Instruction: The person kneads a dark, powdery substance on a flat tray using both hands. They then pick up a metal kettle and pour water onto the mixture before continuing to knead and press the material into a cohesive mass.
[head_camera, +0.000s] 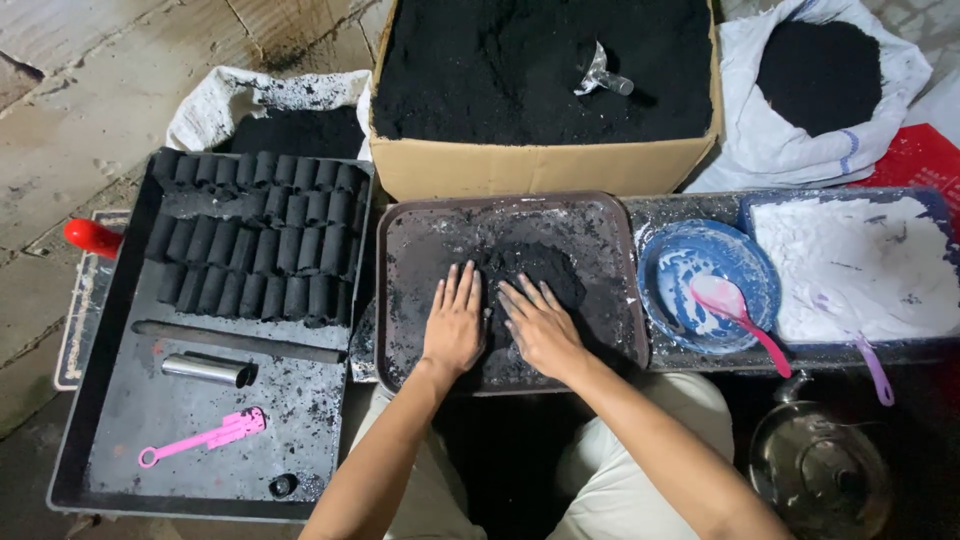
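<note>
Both my hands lie flat, palms down, on a dark tray (405, 230) dusted with black powder. My left hand (455, 322) rests with fingers together and slightly spread at the tips. Beside it, my right hand (537, 322) presses on a low mound of black powder (535, 268) in the tray's middle. Neither hand holds anything. A cardboard box (540, 165) full of black powder, with a metal scoop (603, 76) in it, stands just behind the tray.
A black tray (120, 420) at left holds rows of black cylindrical briquettes (260, 240), a metal tube (207, 369), a dark rod and a pink tool (203, 437). At right are a blue bowl (705, 250) with pink spoon (738, 312), a tray of white powder (860, 265), powder sacks and a glass lid (820, 470).
</note>
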